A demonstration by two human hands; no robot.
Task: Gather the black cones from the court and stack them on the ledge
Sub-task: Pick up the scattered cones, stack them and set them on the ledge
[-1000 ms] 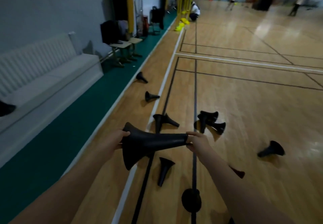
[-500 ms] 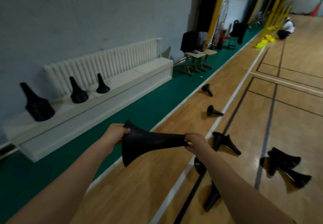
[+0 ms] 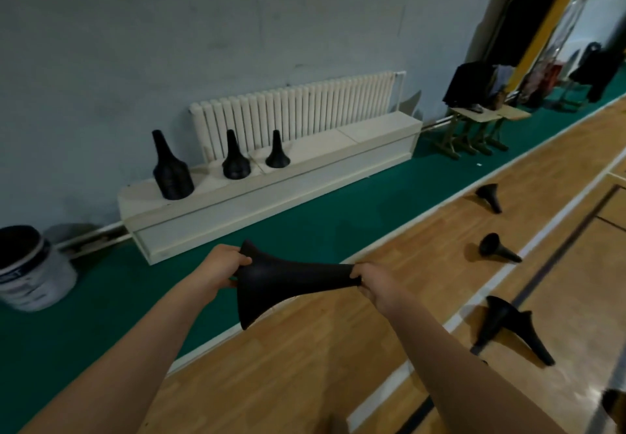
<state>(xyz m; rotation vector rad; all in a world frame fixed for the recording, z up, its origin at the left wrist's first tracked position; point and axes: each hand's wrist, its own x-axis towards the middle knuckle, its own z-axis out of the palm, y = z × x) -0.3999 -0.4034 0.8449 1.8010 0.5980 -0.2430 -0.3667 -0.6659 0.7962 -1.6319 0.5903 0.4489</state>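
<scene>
Seen from the head camera, the left hand [image 3: 225, 266] curled its fingers round the wide rim of a black cone [image 3: 284, 281] held sideways above the court's edge, while the right hand [image 3: 374, 281] pinched its narrow tip. Three cone stacks [image 3: 234, 159] stood upright on the white ledge [image 3: 237, 196], and loose cones [image 3: 498, 249] lay on the floor [image 3: 338, 366].

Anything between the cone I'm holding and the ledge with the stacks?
Nothing visible. Between the held cone and the ledge lies only the green floor strip. The white bucket sits off to the left, beyond the ledge's end, out of the path.
</scene>
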